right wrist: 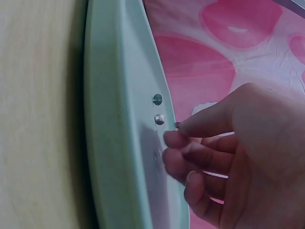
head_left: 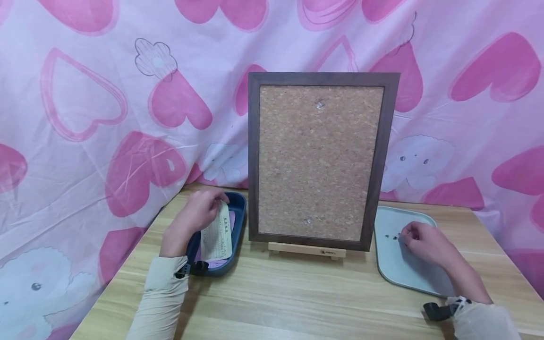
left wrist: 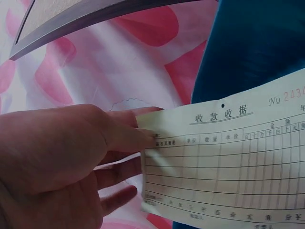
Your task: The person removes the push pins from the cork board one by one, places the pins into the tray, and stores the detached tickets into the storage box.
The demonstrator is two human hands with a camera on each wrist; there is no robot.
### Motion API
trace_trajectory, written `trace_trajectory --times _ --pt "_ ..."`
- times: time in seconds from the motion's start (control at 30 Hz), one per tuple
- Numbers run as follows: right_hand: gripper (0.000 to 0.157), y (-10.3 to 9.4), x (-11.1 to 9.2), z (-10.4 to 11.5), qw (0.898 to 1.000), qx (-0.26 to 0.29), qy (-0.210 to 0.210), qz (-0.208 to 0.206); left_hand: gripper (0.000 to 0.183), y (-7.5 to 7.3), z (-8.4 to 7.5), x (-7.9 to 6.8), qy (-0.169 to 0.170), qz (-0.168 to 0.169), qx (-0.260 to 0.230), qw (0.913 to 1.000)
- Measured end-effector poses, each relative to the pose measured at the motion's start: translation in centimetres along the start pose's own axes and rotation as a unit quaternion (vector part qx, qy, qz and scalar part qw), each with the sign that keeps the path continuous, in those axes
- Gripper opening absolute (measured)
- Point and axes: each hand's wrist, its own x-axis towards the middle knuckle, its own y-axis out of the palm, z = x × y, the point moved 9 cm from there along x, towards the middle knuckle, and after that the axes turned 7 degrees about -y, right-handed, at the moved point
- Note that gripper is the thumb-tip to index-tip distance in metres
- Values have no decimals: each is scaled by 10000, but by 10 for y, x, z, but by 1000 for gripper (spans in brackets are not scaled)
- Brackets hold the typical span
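Observation:
My left hand (head_left: 203, 208) pinches one end of a printed receipt slip (head_left: 218, 231) over the dark blue tray (head_left: 241, 208). In the left wrist view the thumb lies across the slip's corner, and the slip shows ruled columns, a red number and a small hole near its top edge. Pink paper (head_left: 231, 219) lies beneath it in the tray. Above the pale green tray (head_left: 391, 274), my right hand (head_left: 427, 241) pinches a small thumbtack (right wrist: 177, 125) between thumb and forefinger, mostly hidden by the fingertips. Other silver thumbtacks (right wrist: 160, 119) lie on that tray close by.
Between the trays a dark-framed cork board (head_left: 316, 160) stands upright on a wooden easel (head_left: 306, 249). Small shiny spots (head_left: 320, 104) show near its top and bottom. A pink heart-print cloth (head_left: 170, 94) hangs behind the wooden table (head_left: 297, 297).

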Motion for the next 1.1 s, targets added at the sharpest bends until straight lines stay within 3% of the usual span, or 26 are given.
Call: trace_trajectory --times 0.23,0.6,0.87,1.1 --pt "22 9 -3 -6 9987 56 183 473 15 5 2 0 -84 218 -88 9997" --pt "24 11 -4 -9 9984 11 190 541 16 11 1 1 -70 482 -207 9986" --pt "23 11 -4 -11 9985 -33 202 509 28 23 5 0 -464 1198 -221 9915" --pt "24 12 -4 -10 9982 -31 261 548 29 24 5 0 -475 1244 -230 9908"
